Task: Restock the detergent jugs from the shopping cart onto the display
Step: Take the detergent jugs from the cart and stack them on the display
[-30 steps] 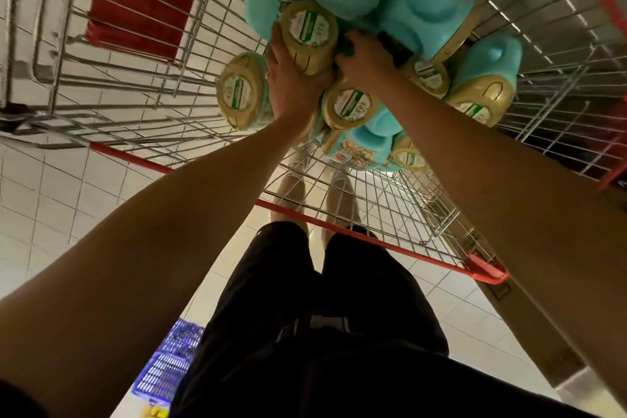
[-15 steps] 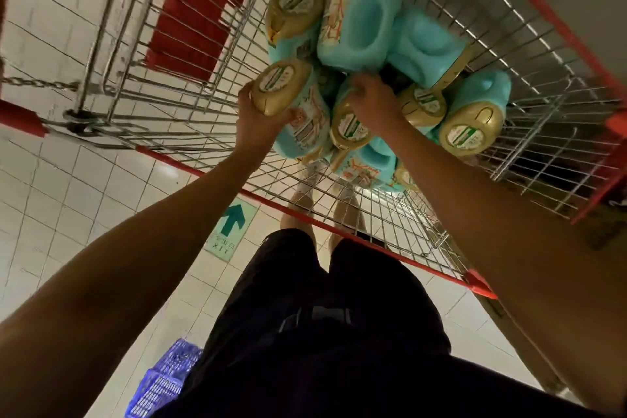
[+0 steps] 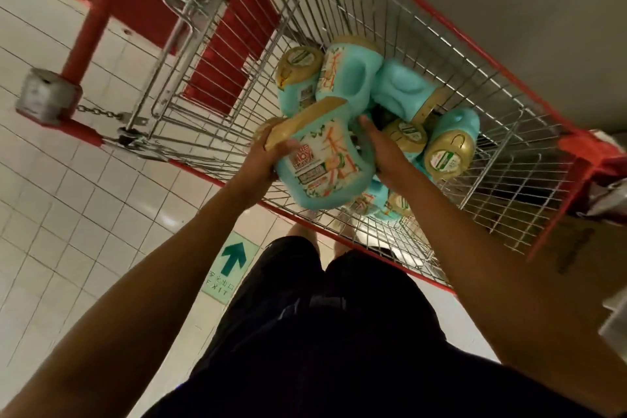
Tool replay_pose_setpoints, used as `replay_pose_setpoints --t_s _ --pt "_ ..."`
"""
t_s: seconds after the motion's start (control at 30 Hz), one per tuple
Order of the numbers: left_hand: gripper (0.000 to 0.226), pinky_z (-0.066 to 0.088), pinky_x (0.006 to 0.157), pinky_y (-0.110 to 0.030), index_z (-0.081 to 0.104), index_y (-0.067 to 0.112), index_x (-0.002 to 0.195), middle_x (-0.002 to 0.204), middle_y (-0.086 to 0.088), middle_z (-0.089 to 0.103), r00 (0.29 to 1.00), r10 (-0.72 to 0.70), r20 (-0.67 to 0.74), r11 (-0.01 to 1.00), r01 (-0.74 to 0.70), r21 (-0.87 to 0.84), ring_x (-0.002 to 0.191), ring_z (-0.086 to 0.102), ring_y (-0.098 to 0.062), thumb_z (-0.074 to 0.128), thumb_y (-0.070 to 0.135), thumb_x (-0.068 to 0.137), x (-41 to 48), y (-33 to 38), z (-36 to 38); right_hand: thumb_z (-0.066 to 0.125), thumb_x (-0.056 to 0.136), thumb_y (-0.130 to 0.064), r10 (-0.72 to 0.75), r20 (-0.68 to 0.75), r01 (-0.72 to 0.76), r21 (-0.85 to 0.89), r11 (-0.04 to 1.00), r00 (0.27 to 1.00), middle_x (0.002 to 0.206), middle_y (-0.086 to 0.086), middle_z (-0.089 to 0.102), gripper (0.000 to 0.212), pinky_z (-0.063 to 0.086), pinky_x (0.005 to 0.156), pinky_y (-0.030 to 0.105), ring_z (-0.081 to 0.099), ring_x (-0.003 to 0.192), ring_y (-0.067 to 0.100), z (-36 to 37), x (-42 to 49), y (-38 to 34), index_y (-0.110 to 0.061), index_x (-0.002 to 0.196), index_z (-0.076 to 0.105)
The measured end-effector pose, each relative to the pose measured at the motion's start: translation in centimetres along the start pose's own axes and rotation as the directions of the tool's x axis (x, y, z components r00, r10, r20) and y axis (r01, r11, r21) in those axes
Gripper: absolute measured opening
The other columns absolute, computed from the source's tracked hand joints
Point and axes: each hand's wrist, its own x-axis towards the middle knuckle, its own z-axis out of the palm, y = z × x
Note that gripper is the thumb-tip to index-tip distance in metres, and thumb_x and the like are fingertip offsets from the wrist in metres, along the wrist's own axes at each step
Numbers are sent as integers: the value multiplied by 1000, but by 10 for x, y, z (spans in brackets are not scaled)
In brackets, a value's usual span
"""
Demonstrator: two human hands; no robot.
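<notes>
A teal detergent jug (image 3: 325, 159) with a gold cap and a printed label is lifted above the wire shopping cart (image 3: 390, 20). My left hand (image 3: 268, 156) grips its gold cap end. My right hand (image 3: 383, 153) grips the jug's right side, where its handle is hidden behind the hand. Several more teal jugs with gold caps (image 3: 448, 153) lie piled in the cart basket behind and below the held jug. The display is not in view.
The cart has red rim trim (image 3: 342, 229), a red child-seat flap (image 3: 227, 54) and a red push handle with a coin lock and chain (image 3: 47, 98). White floor tiles and a green exit arrow sticker (image 3: 230, 261) lie below. A cardboard box (image 3: 576, 248) stands at right.
My left hand has pulled one jug up and toward me out of the pile. My right hand has left the pile and taken the same jug's side. The view has tilted back.
</notes>
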Motion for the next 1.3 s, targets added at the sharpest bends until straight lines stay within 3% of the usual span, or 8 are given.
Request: replay_pose_setpoints --t_s 0.13,0.23,0.3,0.47,0.63,0.83,1.03,1.3 --pt "124 64 84 -48 43 -6 146 127 -28 68 997 20 68 999 -18 -34 112 71 -42 85 75 62 -23 16 13 45 103 -63 5 -8 -4 114 993 1000 111 6 78 49 62 89 41 72 102 26 3 -38 -13 -27 119 74" --pt "97 49 107 -66 46 -3 149 141 -33 60 999 -34 36 989 39 -139 129 59 -51 58 73 90 -29 16 23 44 102 -68 -6 -18 9 151 989 1000 123 9 76 56 62 93 43 73 108 27 9 -62 -13 -28 132 69" --pt "82 47 108 -67 50 3 151 143 -30 59 994 -86 67 972 99 -215 133 57 -50 38 69 103 -36 12 29 42 103 -68 1 -72 13 192 981 997 119 8 78 58 63 85 39 75 105 24 14 -77 -10 -26 132 69" --pt "78 51 105 -65 69 18 137 139 -20 67 972 -122 202 947 175 -270 130 63 -42 53 79 91 -54 15 32 53 93 -68 30 -229 57 366 929 973 109 7 80 59 64 79 40 76 101 27 31 -117 3 -21 123 72" --pt "64 59 92 -55 73 22 132 137 -18 69 936 -123 330 962 195 -193 126 66 -39 55 71 96 -66 17 21 50 96 -64 35 -358 164 511 844 933 113 13 76 56 61 92 53 74 103 32 58 -164 20 -20 122 71" --pt "75 55 102 -58 68 20 139 138 -18 68 883 -198 425 980 184 75 126 67 -37 60 75 89 -80 29 44 44 96 -65 28 -530 350 597 722 848 138 19 67 71 53 106 60 64 129 37 88 -212 57 -16 144 59" --pt "70 51 106 -63 76 20 126 128 -19 73 850 -269 452 947 149 284 119 70 -41 65 75 84 -105 22 92 49 87 -74 13 -702 520 540 662 712 111 0 80 63 63 80 38 76 105 19 101 -264 91 -27 124 71" --pt "73 60 97 -57 76 19 125 124 -18 75 714 -380 588 855 29 518 114 73 -38 56 77 86 -175 -29 182 40 93 -71 124 -839 670 504 545 530 108 -2 80 67 59 97 59 76 106 23 93 -366 164 -22 133 63"
